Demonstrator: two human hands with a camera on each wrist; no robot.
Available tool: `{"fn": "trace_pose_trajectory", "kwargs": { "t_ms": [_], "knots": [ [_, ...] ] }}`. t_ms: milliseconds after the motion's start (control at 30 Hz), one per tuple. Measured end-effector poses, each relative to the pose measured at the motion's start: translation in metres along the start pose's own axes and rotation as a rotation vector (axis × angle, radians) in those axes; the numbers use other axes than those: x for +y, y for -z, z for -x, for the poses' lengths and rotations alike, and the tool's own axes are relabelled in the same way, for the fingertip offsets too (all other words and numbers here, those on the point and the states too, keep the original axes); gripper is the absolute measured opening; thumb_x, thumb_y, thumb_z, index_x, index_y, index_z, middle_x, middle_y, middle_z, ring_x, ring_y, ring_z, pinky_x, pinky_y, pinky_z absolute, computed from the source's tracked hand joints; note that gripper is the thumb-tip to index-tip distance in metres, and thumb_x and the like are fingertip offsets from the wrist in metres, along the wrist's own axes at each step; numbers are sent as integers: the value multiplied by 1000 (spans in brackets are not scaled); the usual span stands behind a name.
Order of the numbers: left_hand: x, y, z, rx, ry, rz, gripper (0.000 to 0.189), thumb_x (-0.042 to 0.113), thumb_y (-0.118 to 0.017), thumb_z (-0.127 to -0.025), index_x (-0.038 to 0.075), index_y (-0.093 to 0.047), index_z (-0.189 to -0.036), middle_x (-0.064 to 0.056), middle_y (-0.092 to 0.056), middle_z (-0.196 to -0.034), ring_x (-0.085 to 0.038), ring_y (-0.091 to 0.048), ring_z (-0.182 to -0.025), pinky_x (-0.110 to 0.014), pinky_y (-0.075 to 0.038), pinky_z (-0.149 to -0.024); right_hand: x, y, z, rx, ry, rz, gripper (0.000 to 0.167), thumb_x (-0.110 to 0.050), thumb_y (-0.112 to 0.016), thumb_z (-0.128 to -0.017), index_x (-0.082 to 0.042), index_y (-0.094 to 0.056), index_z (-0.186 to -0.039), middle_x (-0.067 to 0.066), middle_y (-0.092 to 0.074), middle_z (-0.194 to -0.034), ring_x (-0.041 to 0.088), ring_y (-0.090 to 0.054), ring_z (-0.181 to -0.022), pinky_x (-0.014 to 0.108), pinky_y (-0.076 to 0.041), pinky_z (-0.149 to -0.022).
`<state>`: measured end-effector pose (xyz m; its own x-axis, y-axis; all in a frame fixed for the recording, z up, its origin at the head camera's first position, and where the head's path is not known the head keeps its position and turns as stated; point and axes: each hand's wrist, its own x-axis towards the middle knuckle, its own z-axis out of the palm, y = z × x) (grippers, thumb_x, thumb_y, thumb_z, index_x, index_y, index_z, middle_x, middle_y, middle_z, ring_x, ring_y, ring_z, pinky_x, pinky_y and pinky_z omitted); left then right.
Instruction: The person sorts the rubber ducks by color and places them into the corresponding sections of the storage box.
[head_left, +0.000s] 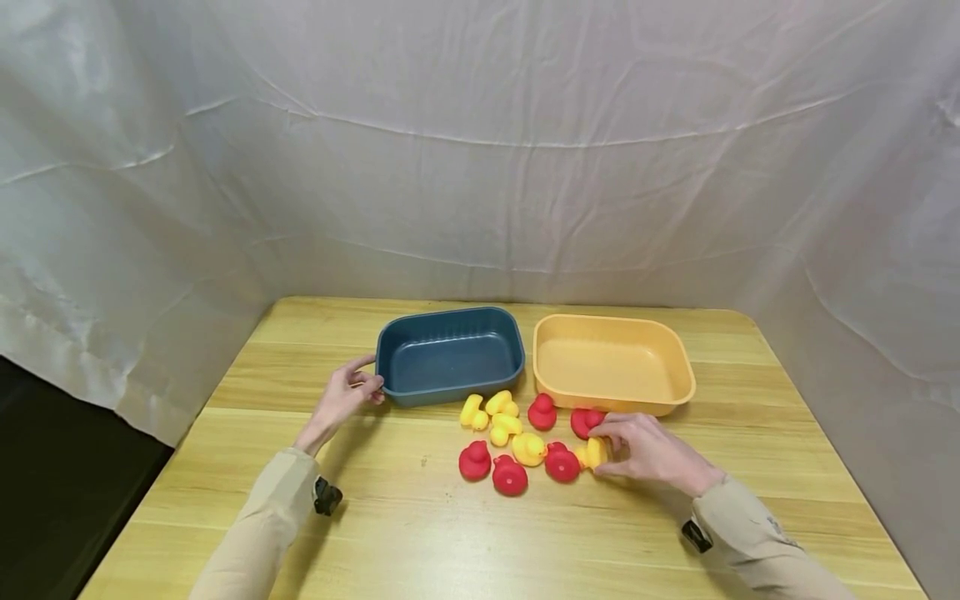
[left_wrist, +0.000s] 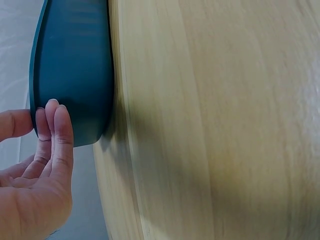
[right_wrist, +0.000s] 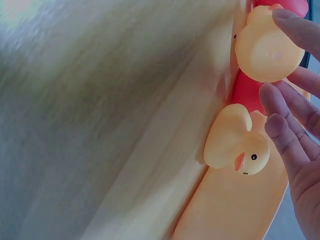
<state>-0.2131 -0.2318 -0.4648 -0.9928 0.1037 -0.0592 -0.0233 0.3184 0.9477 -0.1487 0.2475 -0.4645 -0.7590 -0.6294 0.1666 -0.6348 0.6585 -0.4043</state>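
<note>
while loose left grip point(head_left: 345, 398) touches blue tub point(head_left: 452, 362), right grip point(head_left: 647, 447) pinches yellow duck point(head_left: 592, 454), red ducks point(head_left: 562, 464) alongside.

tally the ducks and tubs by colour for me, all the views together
Yellow ducks: 6 (one shows only in the right wrist view, apparently hidden behind the right hand in the head view)
Red ducks: 5
Dark blue tub: 1
Orange tub: 1
Total in view: 13
</note>
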Motion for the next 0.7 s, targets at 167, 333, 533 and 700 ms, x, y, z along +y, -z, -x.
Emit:
{"fn": "trace_pose_trajectory", "kwargs": {
  "t_ms": [167,333,533,700],
  "knots": [
    [-1,0,0,0,-4,1,56,1,-57,-98,-11,-36,-148,-18,-71,-92,-14,-69,-71,-39,-66,-77,1,3,0,-11,-5,-38,38,-20,-88,-76,-5,-74,-108,-8,-60,-76,1,-49,-66,13,-42,-57],
    [-1,0,1,1,-6,2,56,1,-57,-98,-11,-36,-149,-18,-72,-93,-13,-69,-71,-37,-66,-77,2,6,-2,3,0,-57,38,-18,-88,-75,-5,-74,-107,-5,-62,-75,1,-50,-65,13,-43,-56],
    [-1,-1,1,-6,-10,14,57,0,-57,-98,-12,-35,-149,-21,-72,-96,-13,-70,-72,-37,-66,-78,2,11,-8,89,48,-56,38,-14,-88,-71,-7,-72,-104,-5,-67,-81,7,-58,-68,18,-52,-57],
    [0,0,1,-12,-12,21,57,0,-57,-98,-12,-34,-149,-22,-71,-96,-14,-70,-72,-39,-66,-78,1,18,-18,170,97,-96,38,-9,-89,-68,-8,-71,-102,-4,-67,-82,15,-61,-69,22,-55,-57]
  ]
}}
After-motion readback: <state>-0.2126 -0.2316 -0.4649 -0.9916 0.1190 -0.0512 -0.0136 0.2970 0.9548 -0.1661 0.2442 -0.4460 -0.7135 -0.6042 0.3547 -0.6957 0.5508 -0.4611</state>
